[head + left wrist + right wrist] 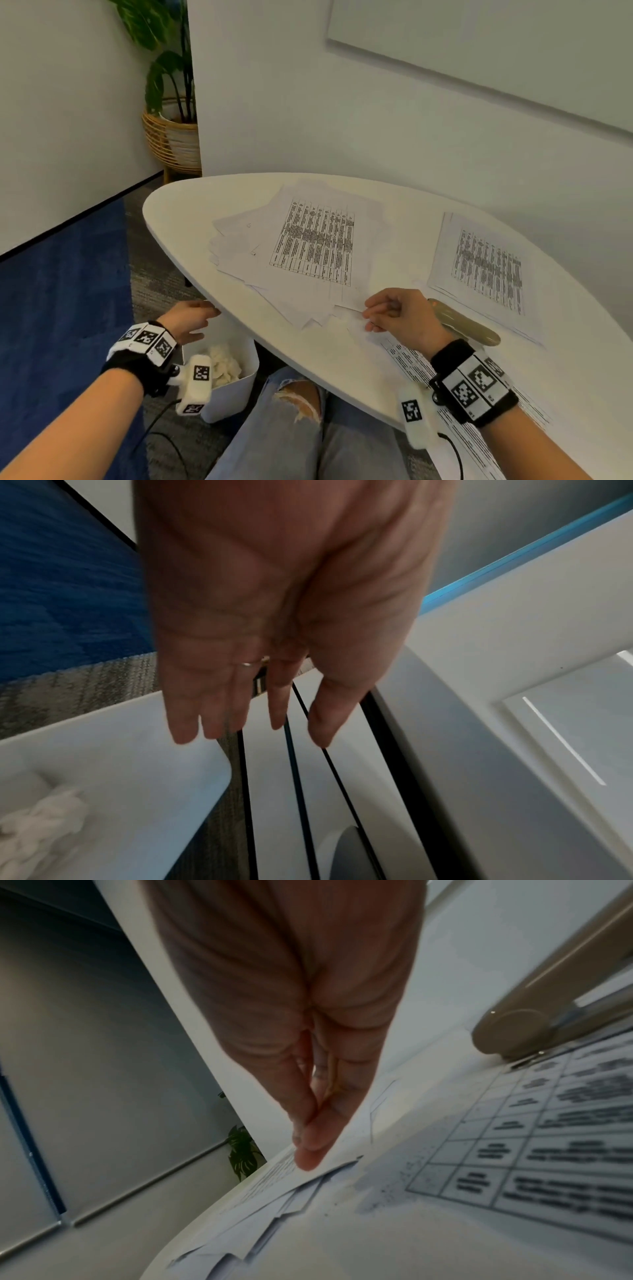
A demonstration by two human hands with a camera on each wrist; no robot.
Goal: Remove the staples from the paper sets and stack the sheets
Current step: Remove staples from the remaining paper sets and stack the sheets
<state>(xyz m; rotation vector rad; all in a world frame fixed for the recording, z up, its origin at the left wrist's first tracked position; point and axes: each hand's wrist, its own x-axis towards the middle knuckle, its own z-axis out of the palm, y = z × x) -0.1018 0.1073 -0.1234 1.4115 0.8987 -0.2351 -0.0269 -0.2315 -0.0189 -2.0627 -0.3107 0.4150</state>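
Note:
A loose, fanned pile of printed sheets [308, 246] lies in the middle of the white oval table [191, 205]. A squared stack of sheets [486, 267] sits to the right. My right hand [371, 313] is at the pile's near corner, thumb and fingertips pressed together on the edge of a sheet [377, 1110]; in the right wrist view the right hand [304, 1145] pinches that paper. Another printed sheet [411, 370] lies under my right wrist. My left hand [202, 317] hangs off the table's left edge, fingers straight and empty, as the left hand [253, 731] shows.
A beige stapler-like tool [466, 325] lies just right of my right hand, between it and the squared stack. A white bin [236, 394] with crumpled tissue [41, 823] stands on the floor below my left hand. A potted plant [174, 137] stands in the corner.

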